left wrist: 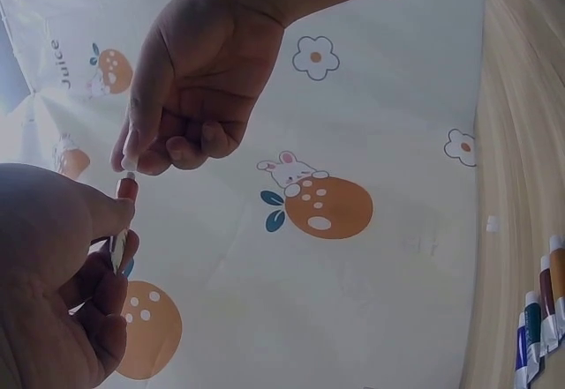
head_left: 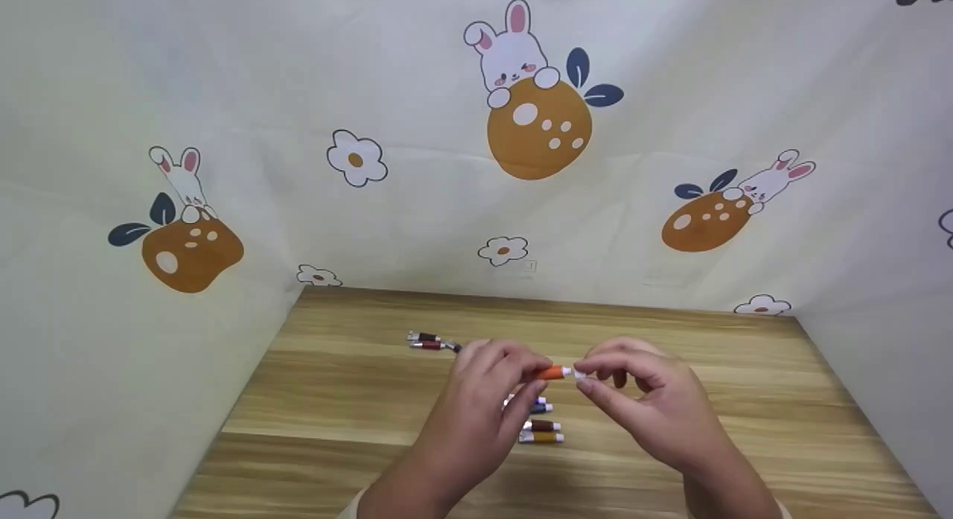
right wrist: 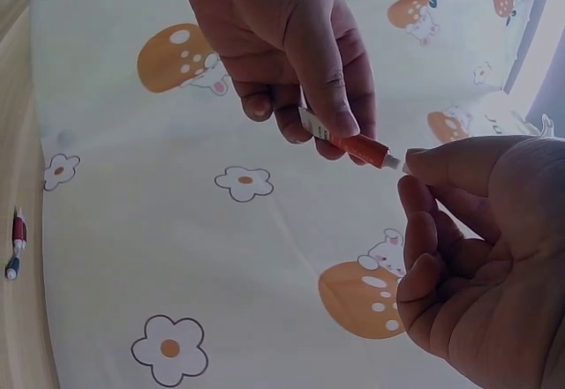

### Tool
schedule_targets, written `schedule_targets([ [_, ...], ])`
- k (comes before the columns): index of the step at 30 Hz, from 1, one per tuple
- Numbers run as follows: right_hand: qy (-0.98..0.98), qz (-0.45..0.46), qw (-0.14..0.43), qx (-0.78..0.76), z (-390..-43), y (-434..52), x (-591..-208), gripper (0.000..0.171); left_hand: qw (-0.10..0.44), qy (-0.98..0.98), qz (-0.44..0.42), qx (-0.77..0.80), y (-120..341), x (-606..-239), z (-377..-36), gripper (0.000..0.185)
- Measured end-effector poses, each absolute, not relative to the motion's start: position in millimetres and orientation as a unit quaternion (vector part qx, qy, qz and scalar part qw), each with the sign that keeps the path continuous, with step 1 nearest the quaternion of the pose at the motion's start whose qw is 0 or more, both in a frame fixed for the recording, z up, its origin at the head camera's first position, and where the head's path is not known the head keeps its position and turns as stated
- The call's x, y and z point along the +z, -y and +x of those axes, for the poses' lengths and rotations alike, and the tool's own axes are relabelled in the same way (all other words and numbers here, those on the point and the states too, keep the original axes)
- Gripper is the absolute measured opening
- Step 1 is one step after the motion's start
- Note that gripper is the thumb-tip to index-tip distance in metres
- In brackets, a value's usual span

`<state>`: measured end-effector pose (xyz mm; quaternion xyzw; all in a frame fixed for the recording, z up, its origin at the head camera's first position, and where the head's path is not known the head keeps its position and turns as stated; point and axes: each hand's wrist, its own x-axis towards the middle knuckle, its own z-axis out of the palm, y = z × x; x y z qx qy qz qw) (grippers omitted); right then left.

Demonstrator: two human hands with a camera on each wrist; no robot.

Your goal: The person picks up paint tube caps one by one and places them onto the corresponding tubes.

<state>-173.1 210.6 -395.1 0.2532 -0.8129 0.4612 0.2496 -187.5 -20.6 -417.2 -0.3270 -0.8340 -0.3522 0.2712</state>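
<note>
My left hand (head_left: 484,400) holds a small orange paint tube (head_left: 552,372) by its body, the white neck pointing right. Fingertips of my right hand (head_left: 655,400) pinch a small white cap (head_left: 580,374) just off the tube's neck; a narrow gap shows between them in the head view. In the right wrist view the orange-red tube (right wrist: 362,149) slants down toward the right thumb, its flat pale end beneath the left fingers. Both hands are raised over the wooden table (head_left: 335,400).
Below the left hand lie a brown tube (head_left: 545,426), an ochre tube (head_left: 543,437), a blue tube (left wrist: 521,345) and a green tube (left wrist: 532,332). Farther back lie a dark tube (head_left: 428,337) and a red tube (head_left: 428,346). A patterned cloth (head_left: 417,228) walls the table.
</note>
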Motion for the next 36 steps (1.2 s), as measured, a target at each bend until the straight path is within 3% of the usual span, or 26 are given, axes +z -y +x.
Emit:
schedule_targets([
  [13, 0.823, 0.263, 0.241, 0.442, -176.9, -209.8, -397.2, 0.026, 0.282, 0.826, -0.343, -0.349, 19.6, -418.7, -187.7, 0.013],
  [24, 0.847, 0.217, 0.229, 0.427, -178.1, -208.2, -396.6, 0.019, 0.275, 0.827, -0.346, -0.347, 18.3, -420.1, -188.5, 0.015],
  [36, 0.845, 0.217, 0.218, 0.437, -182.0, -210.8, -400.8, 0.031, 0.274, 0.827, -0.348, -0.347, 16.6, -421.4, -188.2, 0.013],
])
